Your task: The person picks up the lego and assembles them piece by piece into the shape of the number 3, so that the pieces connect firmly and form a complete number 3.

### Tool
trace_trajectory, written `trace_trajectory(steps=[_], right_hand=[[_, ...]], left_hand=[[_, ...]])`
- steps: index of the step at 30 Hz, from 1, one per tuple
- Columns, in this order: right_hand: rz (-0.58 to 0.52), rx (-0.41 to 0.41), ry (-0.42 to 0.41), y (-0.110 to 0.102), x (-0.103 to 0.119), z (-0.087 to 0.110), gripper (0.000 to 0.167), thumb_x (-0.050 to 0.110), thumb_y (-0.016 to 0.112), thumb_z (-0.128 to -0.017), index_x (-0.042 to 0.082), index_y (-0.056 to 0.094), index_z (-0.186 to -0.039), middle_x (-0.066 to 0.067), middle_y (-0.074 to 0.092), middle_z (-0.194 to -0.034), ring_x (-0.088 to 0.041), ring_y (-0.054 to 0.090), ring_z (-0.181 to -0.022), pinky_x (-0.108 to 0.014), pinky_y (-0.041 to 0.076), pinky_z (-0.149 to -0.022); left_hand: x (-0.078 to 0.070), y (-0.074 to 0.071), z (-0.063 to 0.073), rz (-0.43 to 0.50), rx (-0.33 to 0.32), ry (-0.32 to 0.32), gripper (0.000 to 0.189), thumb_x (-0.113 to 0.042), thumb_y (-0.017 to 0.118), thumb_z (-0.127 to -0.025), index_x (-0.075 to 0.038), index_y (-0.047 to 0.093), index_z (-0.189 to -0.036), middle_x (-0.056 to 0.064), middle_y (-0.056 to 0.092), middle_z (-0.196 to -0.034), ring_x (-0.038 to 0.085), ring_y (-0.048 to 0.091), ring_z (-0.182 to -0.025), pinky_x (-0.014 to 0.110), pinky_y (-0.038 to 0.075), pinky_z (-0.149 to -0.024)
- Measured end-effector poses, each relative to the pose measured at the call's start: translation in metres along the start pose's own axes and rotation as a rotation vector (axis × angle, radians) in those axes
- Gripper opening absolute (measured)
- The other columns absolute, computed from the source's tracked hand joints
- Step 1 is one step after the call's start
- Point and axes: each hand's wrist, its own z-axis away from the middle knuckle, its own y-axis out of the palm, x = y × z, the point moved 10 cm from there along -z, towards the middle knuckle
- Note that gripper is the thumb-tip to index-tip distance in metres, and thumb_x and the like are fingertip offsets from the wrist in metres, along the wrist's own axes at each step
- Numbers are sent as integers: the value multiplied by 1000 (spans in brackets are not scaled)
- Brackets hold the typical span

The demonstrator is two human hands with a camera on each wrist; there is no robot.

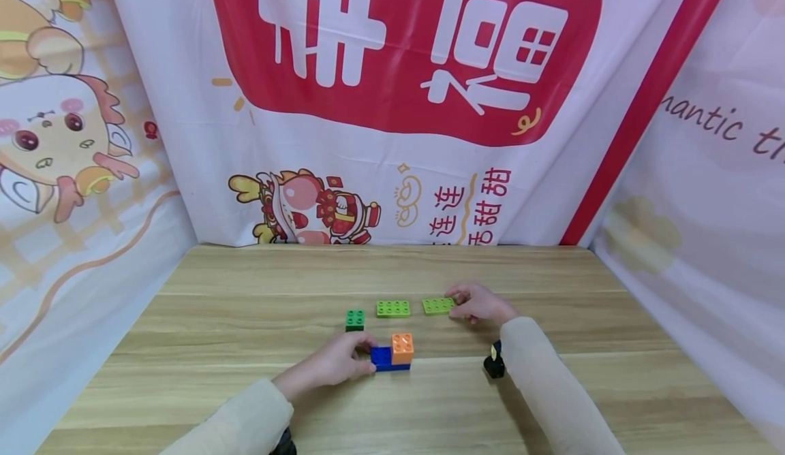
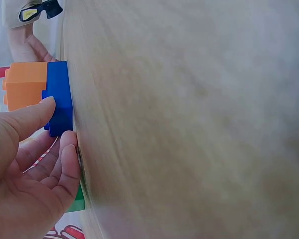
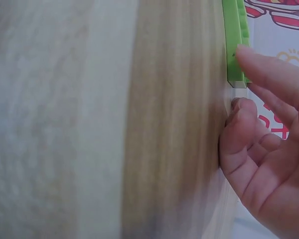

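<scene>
My left hand (image 1: 337, 359) pinches the left end of a blue building brick (image 1: 381, 355), thumb on the near side and fingers behind. An orange block (image 1: 402, 348) is stacked on that brick's right half. In the left wrist view, the blue brick (image 2: 60, 99) stands between the thumb and the orange block (image 2: 27, 82). Farther back, my right hand (image 1: 481, 303) holds the right end of a light green brick (image 1: 438, 306) between thumb and index finger. The right wrist view shows the thumb against the side of this light green brick (image 3: 233, 45), other fingers curled at the tabletop.
A second light green brick (image 1: 393, 308) lies left of the held one. A small dark green brick (image 1: 355, 319) sits just behind my left hand. The wooden table (image 1: 245, 305) ends at a printed cloth backdrop (image 1: 398, 155), with cloth walls on both sides.
</scene>
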Motion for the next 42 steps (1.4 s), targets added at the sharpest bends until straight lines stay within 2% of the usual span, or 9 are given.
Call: trace_trajectory(steps=[9, 17, 34, 38, 42], right_hand=[[10, -35, 16, -2, -4, -3, 36, 5, 71, -78, 7, 61, -113, -7, 50, -87, -13, 45, -56, -23, 40, -48], [27, -44, 18, -3, -4, -3, 36, 10, 72, -79, 9, 62, -113, -7, 51, -88, -13, 45, -56, -24, 40, -48], [-94, -46, 32, -1, 3, 9, 35, 10, 72, -78, 7, 62, -111, -8, 55, -102, -15, 47, -57, -26, 42, -51], [-126, -39, 1, -1, 3, 7, 36, 10, 72, -77, 6, 61, -111, -9, 54, -105, -15, 47, -56, -25, 42, -51], [-107, -42, -35, -1, 11, 9, 37, 12, 72, -78, 5, 61, -112, -9, 55, -103, -14, 46, -53, -25, 41, -48]], left_hand=[[-1, 0, 1, 1, -1, -2, 36, -11, 69, -82, -2, 58, -115, 3, 57, -99, 15, 53, -80, 28, 47, -61], [-3, 0, 0, -6, -4, 0, 37, -12, 69, -82, -1, 57, -115, 3, 58, -99, 15, 53, -79, 27, 47, -60], [0, 0, 0, 6, -2, -10, 36, -12, 69, -82, -3, 58, -115, 3, 57, -99, 15, 52, -77, 28, 46, -58], [0, 0, 0, 1, -2, -7, 36, -12, 69, -82, -3, 58, -115, 3, 57, -99, 15, 52, -76, 28, 46, -58], [0, 0, 0, -1, -2, -3, 35, -12, 69, -82, -2, 58, -115, 3, 57, -99, 15, 52, -76, 28, 46, -58]])
